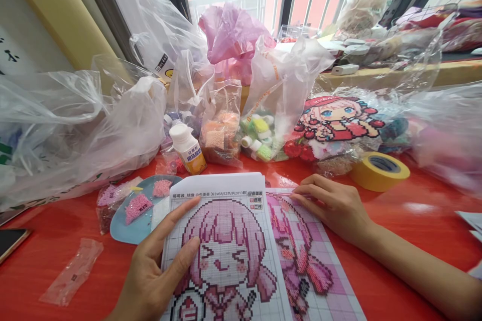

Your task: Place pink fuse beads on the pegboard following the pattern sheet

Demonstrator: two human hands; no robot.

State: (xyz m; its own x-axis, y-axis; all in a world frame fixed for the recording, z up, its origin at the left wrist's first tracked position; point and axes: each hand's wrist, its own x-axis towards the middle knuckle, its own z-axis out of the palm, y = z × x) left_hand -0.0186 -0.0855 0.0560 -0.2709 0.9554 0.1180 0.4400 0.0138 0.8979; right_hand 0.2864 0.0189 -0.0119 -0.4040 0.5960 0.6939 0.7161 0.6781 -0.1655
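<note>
My left hand (156,258) grips the left side of a printed pattern sheet (222,256), thumb and index finger on its face and the other fingers hidden. The sheet shows a pink-haired pixel character on a grid. It overlaps a second gridded sheet (341,286), which bears the same character in pink and dark beads (318,273). At that second sheet's top edge, my right hand (331,205) has its fingertips drawn together. A thin pinkish line shows by them; what they pinch, if anything, is too small to tell.
A blue plate (124,230) with bags of pink beads lies left, near a small empty-looking bag (73,271) and a dark phone-like object (13,241). Behind stand a white bottle (186,148), bead-filled bags (222,135), a bead picture (339,120) and yellow tape (361,173).
</note>
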